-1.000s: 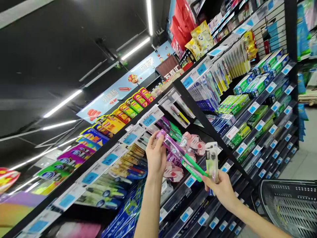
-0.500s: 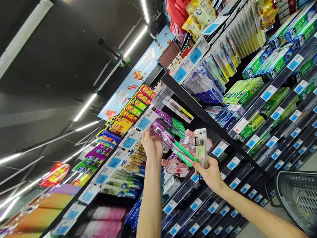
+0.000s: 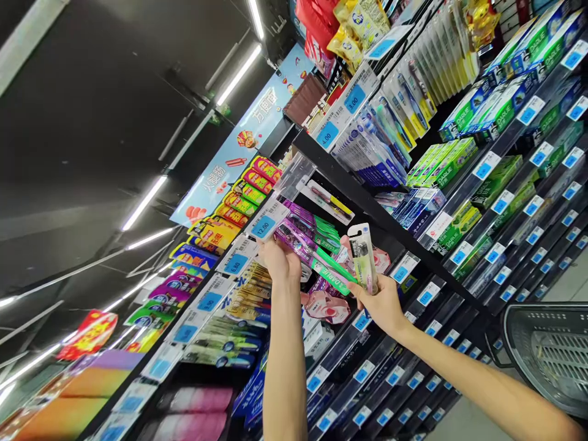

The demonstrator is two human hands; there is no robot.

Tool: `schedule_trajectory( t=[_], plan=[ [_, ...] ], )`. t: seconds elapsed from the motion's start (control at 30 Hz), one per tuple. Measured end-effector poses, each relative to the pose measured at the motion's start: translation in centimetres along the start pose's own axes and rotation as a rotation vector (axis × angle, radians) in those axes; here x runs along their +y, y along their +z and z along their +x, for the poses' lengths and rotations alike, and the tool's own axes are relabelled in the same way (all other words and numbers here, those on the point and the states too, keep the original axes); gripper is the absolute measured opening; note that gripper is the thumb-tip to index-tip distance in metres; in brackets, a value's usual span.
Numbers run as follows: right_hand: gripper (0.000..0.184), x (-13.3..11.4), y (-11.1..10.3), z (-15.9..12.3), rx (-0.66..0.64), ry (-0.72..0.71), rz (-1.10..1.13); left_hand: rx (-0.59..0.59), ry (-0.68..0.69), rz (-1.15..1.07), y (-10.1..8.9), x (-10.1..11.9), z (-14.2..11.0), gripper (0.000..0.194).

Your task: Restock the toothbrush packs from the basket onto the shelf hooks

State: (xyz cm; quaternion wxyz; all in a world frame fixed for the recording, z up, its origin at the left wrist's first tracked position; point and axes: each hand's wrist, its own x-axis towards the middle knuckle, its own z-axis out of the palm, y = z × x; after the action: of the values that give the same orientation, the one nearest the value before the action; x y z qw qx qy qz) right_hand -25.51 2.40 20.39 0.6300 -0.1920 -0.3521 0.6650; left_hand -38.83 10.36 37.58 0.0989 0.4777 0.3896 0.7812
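Observation:
My left hand (image 3: 279,262) grips the purple top end of a purple-and-green toothbrush pack (image 3: 316,257), held up against a row of like packs (image 3: 316,223) hanging under the shelf edge. My right hand (image 3: 382,304) pinches the green lower end of that same pack and also holds an upright pale toothbrush pack (image 3: 364,256). Both hands have their fingers closed. Pink packs (image 3: 326,306) hang just below and behind the hands.
Black shelving (image 3: 367,205) with blue price tags (image 3: 266,225) runs across the view, stocked with toothbrushes and green toothpaste boxes (image 3: 441,162). A dark mesh basket (image 3: 546,355) sits at the lower right. Colourful packs (image 3: 229,214) line the top shelf under ceiling light strips.
Both hands have risen with the purple-and-green pack, bringing it closer to the hanging row. The view has tilted upward and nearer the shelf.

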Motion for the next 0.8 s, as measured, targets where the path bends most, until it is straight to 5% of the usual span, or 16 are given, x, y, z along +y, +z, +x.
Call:
schedule_trajectory(
  t=[0.5, 0.8],
  plan=[
    [0.039, -0.29, -0.10, -0.75, 0.059, -0.071, -0.158, 0.105, 0.266, 0.152, 0.35, -0.23, 0.01, 0.043],
    [0.036, 0.30, -0.15, -0.83, 0.010, -0.049, -0.124, -0.011, 0.372, 0.288, 0.12, 0.54, -0.64, 0.035]
  ],
)
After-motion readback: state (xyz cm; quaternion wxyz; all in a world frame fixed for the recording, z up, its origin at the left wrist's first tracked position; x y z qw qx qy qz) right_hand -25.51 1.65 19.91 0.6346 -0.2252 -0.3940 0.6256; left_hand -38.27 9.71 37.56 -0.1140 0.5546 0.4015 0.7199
